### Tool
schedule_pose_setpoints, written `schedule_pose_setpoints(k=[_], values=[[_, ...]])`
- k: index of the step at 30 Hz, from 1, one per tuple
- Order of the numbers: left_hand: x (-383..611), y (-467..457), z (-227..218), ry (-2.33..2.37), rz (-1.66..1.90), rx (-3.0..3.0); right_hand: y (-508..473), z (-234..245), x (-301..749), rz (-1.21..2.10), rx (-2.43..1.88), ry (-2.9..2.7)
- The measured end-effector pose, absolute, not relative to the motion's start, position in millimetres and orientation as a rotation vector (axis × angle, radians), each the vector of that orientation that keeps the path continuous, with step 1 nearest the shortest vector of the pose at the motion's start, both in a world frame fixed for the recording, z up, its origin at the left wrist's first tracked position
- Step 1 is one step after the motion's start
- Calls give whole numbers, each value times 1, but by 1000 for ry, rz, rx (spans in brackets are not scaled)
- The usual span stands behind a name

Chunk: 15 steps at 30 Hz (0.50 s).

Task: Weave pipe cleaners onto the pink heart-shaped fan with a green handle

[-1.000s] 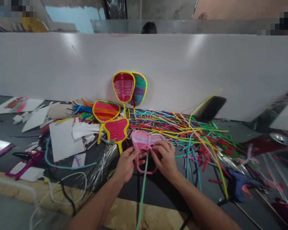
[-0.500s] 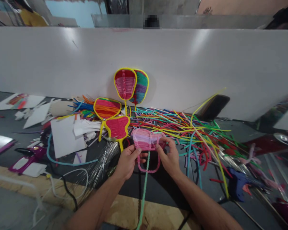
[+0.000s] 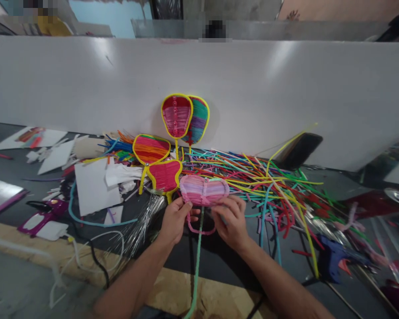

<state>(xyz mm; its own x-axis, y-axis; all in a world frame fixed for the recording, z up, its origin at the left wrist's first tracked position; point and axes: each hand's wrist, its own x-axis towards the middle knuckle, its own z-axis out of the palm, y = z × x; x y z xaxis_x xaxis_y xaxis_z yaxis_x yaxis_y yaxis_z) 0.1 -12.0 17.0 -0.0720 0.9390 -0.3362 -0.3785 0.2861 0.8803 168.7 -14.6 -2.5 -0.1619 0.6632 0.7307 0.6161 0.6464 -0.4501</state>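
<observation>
Grasping with thumbs and fingers, the left hand [image 3: 173,222] pinches the lower left corner and the right hand [image 3: 232,221] the lower right edge of a pink-and-lilac fuzzy piece [image 3: 204,191]. Dark tabletop [image 3: 219,261] lies below; coloured pipe cleaners [image 3: 246,179] spread beyond. The piece's body sits above and between the fingertips. A green stem [image 3: 197,270] runs down from it, crossing a pink loop [image 3: 208,233].

Remotely, I see a craft workshop: glue gun [image 3: 330,260] right of the pipe-cleaner heap [image 3: 232,170], paper sheets [image 3: 95,188] left of it
</observation>
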Motion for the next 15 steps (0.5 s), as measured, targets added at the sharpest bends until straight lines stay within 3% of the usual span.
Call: schedule_pose_setpoints(k=[4,8,12,15], values=[[0,-12,16,1119,1219,658,-20,0,165,-47,-963,-1969],[-1,-13,16,1073,1208,682,-20,1,166,70,-1009,-1883],[-3,-14,18,1076,1202,634,-6,-3,175,421,-1128,-1337],[-5,-15,19,1092,1144,689,8,-6,181,912,-1095,-911]])
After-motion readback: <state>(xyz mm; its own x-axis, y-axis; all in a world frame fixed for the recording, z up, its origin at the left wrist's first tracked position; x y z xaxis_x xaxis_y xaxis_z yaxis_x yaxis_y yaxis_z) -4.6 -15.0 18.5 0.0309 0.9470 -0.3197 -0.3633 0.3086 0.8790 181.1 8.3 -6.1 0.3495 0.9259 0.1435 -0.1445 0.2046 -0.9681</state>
